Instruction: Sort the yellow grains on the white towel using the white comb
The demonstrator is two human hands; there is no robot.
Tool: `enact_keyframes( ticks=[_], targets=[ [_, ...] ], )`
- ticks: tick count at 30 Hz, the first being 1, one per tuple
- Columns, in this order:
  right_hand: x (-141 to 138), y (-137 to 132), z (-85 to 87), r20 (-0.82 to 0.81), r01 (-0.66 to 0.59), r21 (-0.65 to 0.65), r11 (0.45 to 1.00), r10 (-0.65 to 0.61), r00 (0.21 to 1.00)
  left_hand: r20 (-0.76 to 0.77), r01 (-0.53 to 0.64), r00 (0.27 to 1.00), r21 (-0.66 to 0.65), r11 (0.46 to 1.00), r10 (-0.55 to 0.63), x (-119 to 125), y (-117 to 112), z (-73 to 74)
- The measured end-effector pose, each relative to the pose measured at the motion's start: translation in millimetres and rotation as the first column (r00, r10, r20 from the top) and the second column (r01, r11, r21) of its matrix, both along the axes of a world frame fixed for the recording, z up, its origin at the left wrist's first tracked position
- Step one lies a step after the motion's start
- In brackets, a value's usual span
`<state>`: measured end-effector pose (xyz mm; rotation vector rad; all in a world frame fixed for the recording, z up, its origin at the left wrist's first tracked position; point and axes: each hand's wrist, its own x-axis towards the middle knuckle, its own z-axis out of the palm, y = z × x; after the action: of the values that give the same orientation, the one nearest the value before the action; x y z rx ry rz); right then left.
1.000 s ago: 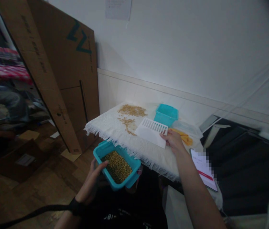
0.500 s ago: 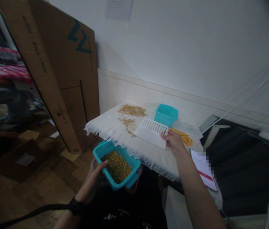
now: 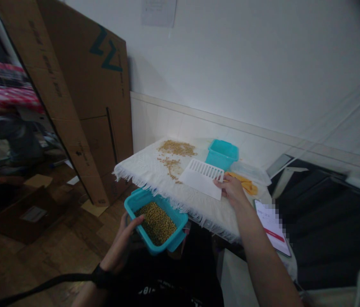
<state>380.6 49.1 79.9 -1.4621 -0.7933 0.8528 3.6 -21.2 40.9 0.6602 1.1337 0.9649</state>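
Note:
Just below the table's front edge, my left hand (image 3: pixel 128 232) grips a turquoise plastic container (image 3: pixel 154 248), its thumb over the rim. Yellowish soybeans (image 3: pixel 160 221) fill much of that container. My right hand (image 3: pixel 231 188) pinches the right side of a white slotted plastic scraper (image 3: pixel 200 182), which lies low over the white cloth. To the scraper's left, more soybeans are scattered on the cloth: a larger patch (image 3: pixel 176 148) at the back and a thin trail (image 3: pixel 171 165) nearer the scraper.
A second turquoise container (image 3: pixel 222 154) stands at the back, near a clear lid (image 3: pixel 253 169) and a yellow cloth (image 3: pixel 246 184). A phone (image 3: pixel 272 228) lies at the right edge. The fringed tablecloth (image 3: pixel 141 170) hangs over the front. A tall cardboard box (image 3: pixel 93 106) stands left; another person sits beyond it.
The scraper and my right hand have shifted very slightly to the left. My left hand and the container of soybeans stay nearly in place.

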Motion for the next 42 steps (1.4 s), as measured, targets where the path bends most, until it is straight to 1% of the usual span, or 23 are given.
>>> enact_keyframes(
  ticks=[8,13,18,24,31,38,42],
  targets=[
    [3,0,-2.3,0.032,0.031,-0.005,1.0,-0.03,0.999,0.01,0.004,1.0,0.003,1.0,-0.005,0,0,-0.1],
    [7,-1,-3.5,0.026,0.007,-0.03,1.0,-0.006,1.0,0.019,0.013,1.0,0.004,1.0,-0.013,-1,1,-2.4],
    [8,-2,-3.0,0.01,0.01,-0.055,0.998,-0.009,1.0,0.005,0.003,1.0,-0.005,1.0,-0.003,-1,2,-3.8],
    [4,-2,-1.9,-0.008,-0.055,-0.027,0.998,0.055,0.998,0.013,0.018,1.0,0.01,1.0,-0.018,-1,1,-5.3],
    [1,-2,-1.4,-0.005,-0.051,0.016,0.999,0.051,0.999,0.018,0.021,1.0,-0.003,1.0,-0.021,-2,2,-6.3],
    [-3,-1,-2.4,0.044,-0.091,0.037,0.995,0.089,0.995,0.011,0.025,1.0,0.009,1.0,-0.025,-2,1,-5.9],
    [-7,-2,-2.2,0.046,-0.117,0.041,0.992,0.115,0.992,0.013,0.027,1.0,0.009,1.0,-0.028,-2,2,-5.8]
  ],
)
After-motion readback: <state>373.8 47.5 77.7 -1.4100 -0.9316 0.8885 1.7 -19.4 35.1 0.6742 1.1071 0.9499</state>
